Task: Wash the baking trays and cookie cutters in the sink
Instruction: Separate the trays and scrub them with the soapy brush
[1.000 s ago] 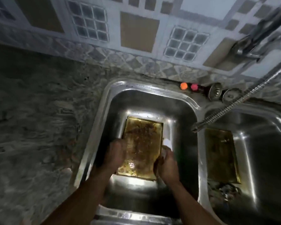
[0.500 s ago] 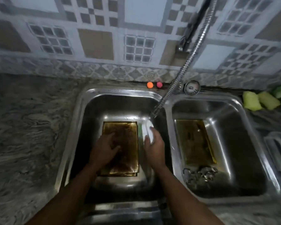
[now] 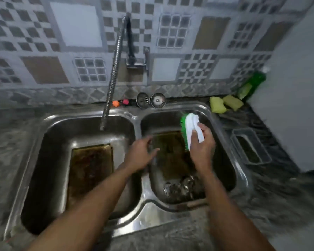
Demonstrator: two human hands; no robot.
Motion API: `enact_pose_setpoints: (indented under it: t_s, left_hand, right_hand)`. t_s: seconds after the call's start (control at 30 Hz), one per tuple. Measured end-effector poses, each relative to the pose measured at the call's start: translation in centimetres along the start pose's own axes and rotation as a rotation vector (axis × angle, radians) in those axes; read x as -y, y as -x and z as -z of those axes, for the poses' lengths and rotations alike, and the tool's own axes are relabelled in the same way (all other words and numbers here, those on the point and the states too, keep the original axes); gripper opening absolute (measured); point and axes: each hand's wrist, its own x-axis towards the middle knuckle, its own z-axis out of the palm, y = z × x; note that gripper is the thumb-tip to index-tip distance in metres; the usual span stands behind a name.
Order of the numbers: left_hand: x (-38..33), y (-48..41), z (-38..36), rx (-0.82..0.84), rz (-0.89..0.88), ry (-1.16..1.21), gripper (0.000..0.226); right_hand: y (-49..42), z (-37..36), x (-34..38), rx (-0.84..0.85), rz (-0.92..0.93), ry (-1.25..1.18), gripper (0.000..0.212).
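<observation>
A greasy brown baking tray [image 3: 91,165] lies flat in the left basin of the steel double sink [image 3: 140,198]. A second dirty tray [image 3: 170,156] lies in the right basin, with several metal cookie cutters [image 3: 181,185] heaped at its near end. My right hand [image 3: 201,147] is shut on a white scrub brush with green bristles [image 3: 189,129], held above the right basin. My left hand [image 3: 141,154] hovers open over the divider and the left edge of the right tray, fingers spread, holding nothing.
A flexible metal faucet hose [image 3: 112,77] hangs over the left basin. Two sink strainers [image 3: 150,100] and orange and pink stoppers [image 3: 120,102] sit on the back ledge. Yellow sponges [image 3: 225,104], a green soap bottle [image 3: 254,84] and a clear plastic container [image 3: 250,145] stand on the right counter.
Both hands have left the tray in the left basin and moved right over the right basin. My right hand carried the brush along. The view has swung right.
</observation>
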Motion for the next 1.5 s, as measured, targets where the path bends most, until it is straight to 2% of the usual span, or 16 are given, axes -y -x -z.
enact_pose_setpoints:
  t_s: [0.1, 0.23, 0.33, 0.43, 0.47, 0.53, 0.7, 0.83, 1.03, 1.37, 1.5]
  left_hand:
    - [-1.9, -1.7, -4.0, 0.055, 0.057, -0.085, 0.05]
    - [-2.7, -3.4, -9.6, 0.116, 0.234, -0.084, 0.043]
    - [-0.6, -4.8, -14.3, 0.123, 0.362, -0.124, 0.061]
    - [2.9, -6.3, -18.8, 0.099, 0.405, -0.197, 0.081]
    - [3.3, -6.3, -19.6, 0.119, 0.445, -0.209, 0.077]
    - [4.3, -6.0, -21.1, 0.167, 0.499, -0.234, 0.053]
    - [4.4, -5.9, -22.0, 0.109, 0.56, -0.203, 0.036]
    - [1.2, -5.5, -21.0, 0.08, 0.575, -0.241, 0.022]
    - [1.6, -6.0, -21.1, -0.019, 0.675, -0.156, 0.03]
    - [2.2, -6.4, -19.1, -0.094, 0.534, -0.094, 0.039]
    - [2.6, -6.6, -19.0, -0.075, 0.603, 0.034, 0.038]
  right_hand:
    - [-3.7, 5.7, -3.0, -0.04, -0.038, 0.041, 0.028]
    - [-9.1, 13.0, -8.3, -0.108, -0.03, 0.173, 0.028]
    - [-12.1, 16.9, -12.3, -0.066, -0.071, 0.278, 0.028]
    - [-13.6, 18.6, -15.4, 0.045, -0.082, 0.351, 0.027]
    - [-13.9, 18.8, -16.1, 0.075, -0.08, 0.365, 0.027]
    - [-14.2, 18.9, -17.3, 0.12, -0.094, 0.365, 0.027]
    - [-14.5, 18.7, -18.6, 0.143, -0.053, 0.409, 0.028]
    - [-15.0, 18.3, -19.0, 0.13, -0.02, 0.412, 0.028]
    - [-15.0, 17.9, -19.9, 0.079, 0.021, 0.422, 0.026]
    - [-14.8, 17.4, -20.1, 0.06, 0.014, 0.414, 0.034]
    - [-14.7, 17.4, -19.8, 0.065, 0.012, 0.396, 0.034]
